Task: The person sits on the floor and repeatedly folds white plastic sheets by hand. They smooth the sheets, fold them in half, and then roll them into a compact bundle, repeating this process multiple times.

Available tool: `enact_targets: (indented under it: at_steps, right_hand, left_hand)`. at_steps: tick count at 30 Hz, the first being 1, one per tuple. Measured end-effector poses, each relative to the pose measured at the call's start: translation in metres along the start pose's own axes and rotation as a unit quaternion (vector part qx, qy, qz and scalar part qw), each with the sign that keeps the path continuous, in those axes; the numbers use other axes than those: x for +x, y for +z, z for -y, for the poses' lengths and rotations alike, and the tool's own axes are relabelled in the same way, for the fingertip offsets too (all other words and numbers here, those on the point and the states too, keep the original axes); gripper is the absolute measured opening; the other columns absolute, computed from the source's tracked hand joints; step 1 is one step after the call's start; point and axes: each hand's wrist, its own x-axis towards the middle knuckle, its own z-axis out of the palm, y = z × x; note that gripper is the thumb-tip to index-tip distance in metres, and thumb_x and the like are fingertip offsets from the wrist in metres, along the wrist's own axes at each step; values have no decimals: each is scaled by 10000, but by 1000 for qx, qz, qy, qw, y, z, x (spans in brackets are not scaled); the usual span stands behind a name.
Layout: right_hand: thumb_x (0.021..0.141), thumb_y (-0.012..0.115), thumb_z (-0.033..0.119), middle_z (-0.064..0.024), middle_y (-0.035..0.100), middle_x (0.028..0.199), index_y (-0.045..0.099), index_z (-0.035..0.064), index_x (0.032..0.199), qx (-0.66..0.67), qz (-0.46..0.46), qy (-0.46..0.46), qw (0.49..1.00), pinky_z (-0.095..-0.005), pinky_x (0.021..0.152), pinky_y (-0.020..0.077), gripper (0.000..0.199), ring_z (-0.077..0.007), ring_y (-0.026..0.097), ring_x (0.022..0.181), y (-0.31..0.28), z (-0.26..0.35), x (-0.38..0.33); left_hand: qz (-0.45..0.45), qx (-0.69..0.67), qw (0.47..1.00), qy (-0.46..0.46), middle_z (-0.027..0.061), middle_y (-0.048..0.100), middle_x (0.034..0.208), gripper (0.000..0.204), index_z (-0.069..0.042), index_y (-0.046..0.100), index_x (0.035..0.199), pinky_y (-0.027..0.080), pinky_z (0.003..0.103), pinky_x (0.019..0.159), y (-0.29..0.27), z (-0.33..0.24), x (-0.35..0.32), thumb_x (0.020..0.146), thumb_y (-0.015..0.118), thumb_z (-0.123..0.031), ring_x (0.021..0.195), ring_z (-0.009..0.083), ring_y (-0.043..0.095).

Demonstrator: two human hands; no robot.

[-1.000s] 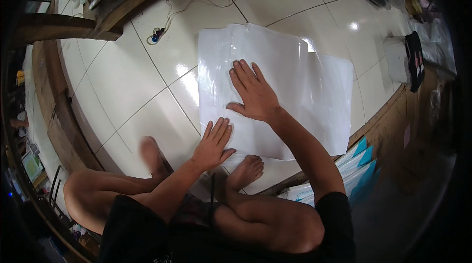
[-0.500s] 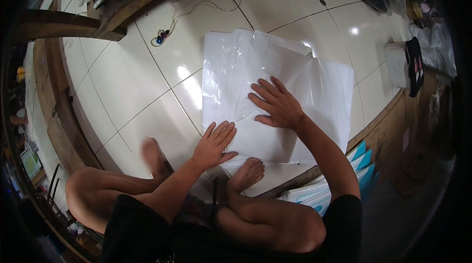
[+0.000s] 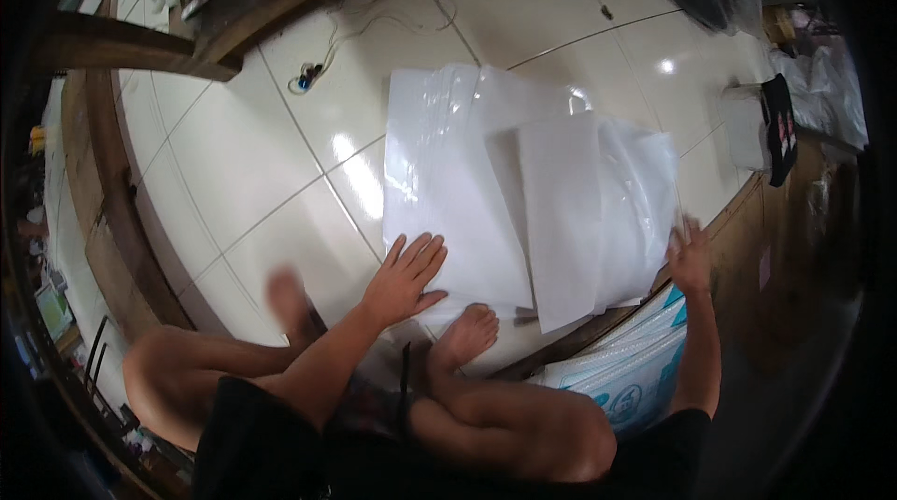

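Note:
White sheets [image 3: 448,220], some of them glossy clear plastic, lie in an overlapping pile on the tiled floor in front of me. My left hand [image 3: 402,283] rests flat on the pile's near left corner, fingers stretched out. A white sheet [image 3: 565,210] on the right half of the pile is folded or tilted, with a shadow along its left edge. Beside the pile's right edge is my right hand [image 3: 690,255], slightly blurred, its fingers apart and nothing visible in them. Whether it touches the edge of the plastic I cannot tell.
Blue-and-white printed bags [image 3: 621,378] lie stacked by my right knee. A wooden beam [image 3: 121,210] runs along the left. Thin cord with a small dark-blue item [image 3: 306,78] lies on the floor beyond. A white box with a black cloth [image 3: 779,131] stands at right.
My right hand has moved from the middle of the pile to beyond its right edge. A sheet on the right half now lies folded or shifted over. My left hand has stayed put.

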Motion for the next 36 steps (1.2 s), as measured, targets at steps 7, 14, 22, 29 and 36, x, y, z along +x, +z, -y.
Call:
enact_targets:
  at_steps: [7, 14, 22, 29, 36]
  right_hand:
    - [815, 698, 345, -174, 362, 1513, 423, 135, 1456, 127, -57, -283, 949, -593, 1168, 159, 729, -423, 237, 1438, -52, 217, 68]
    - [842, 632, 532, -113, 335, 1549, 435, 189, 1444, 158, -25, -346, 925, -595, 1171, 163, 721, -318, 282, 1443, -32, 259, 88]
    - [852, 659, 351, -123, 309, 1559, 424, 127, 1450, -1, 60, -179, 982, -532, 1197, 142, 680, -336, 233, 1460, -18, 94, 38]
    - [904, 621, 137, -198, 559, 1319, 545, 35, 1311, 97, 54, 237, 965, -420, 1035, 418, 426, -362, 539, 1204, -30, 16, 17]
    - [837, 688, 345, -150, 378, 1505, 471, 170, 1419, 198, -74, -295, 932, -577, 1163, 193, 646, -375, 302, 1413, -63, 314, 106]
  left_hand:
    - [7, 21, 1000, -21, 155, 377, 1509, 770, -10, 430, 1416, 246, 569, 1147, 2, -4, -5, 829, 705, -427, 1411, 326, 328]
    - [11, 7, 1000, -19, 148, 380, 1509, 770, -14, 427, 1420, 250, 574, 1141, 6, -3, -9, 832, 705, -427, 1409, 330, 335]
    - [-6, 12, 1000, -16, 117, 376, 1520, 738, -55, 408, 1444, 234, 559, 1153, 6, 2, -7, 868, 656, -444, 1422, 304, 318]
    - [-7, -16, 1000, -16, 142, 352, 1528, 772, -50, 404, 1443, 225, 586, 1148, 5, 0, -4, 834, 708, -416, 1430, 324, 302]
    - [-2, -2, 1000, -20, 149, 367, 1517, 774, -53, 405, 1445, 207, 601, 1148, 8, -2, -6, 842, 688, -446, 1434, 326, 295]
